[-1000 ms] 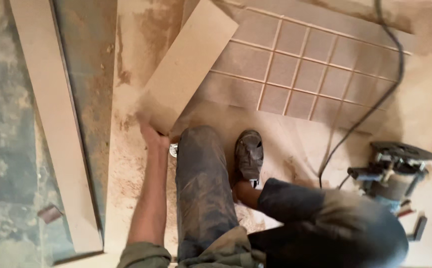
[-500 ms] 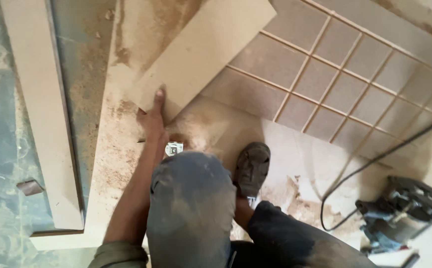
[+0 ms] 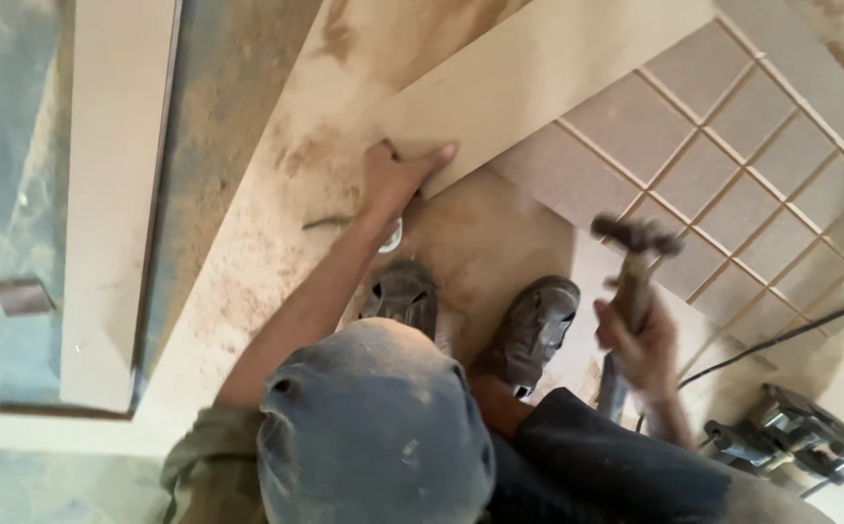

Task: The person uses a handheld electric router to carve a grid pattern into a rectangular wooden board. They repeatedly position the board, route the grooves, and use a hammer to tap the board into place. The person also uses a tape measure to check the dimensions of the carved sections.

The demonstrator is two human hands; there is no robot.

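board under one hand, hammer in the other

we look down on a wide grooved panel (image 3: 713,184) lying flat on the dusty floor (image 3: 480,243), its face cut into a grid of squares. across its near corner lies a long plain board (image 3: 538,78), pale and thick with sawdust, running up and to the right. further left, a narrower plank (image 3: 112,194) lies apart on the ground. our left hand (image 3: 393,175) rests on the lower end of the long board, fingers spread and pressed flat, thumb stretched along its edge. we judge this board stiff and fairly light for its length, but slippery with dust, so a flat palm near the end, or a grip over the long edge, seems the surest hold. our right hand (image 3: 635,340) is curled tightly round the handle of a hammer (image 3: 635,262), head up, blurred. both shoes (image 3: 529,325) stand between. a power tool (image 3: 791,437) with its cable (image 3: 781,340) sits at the lower right.
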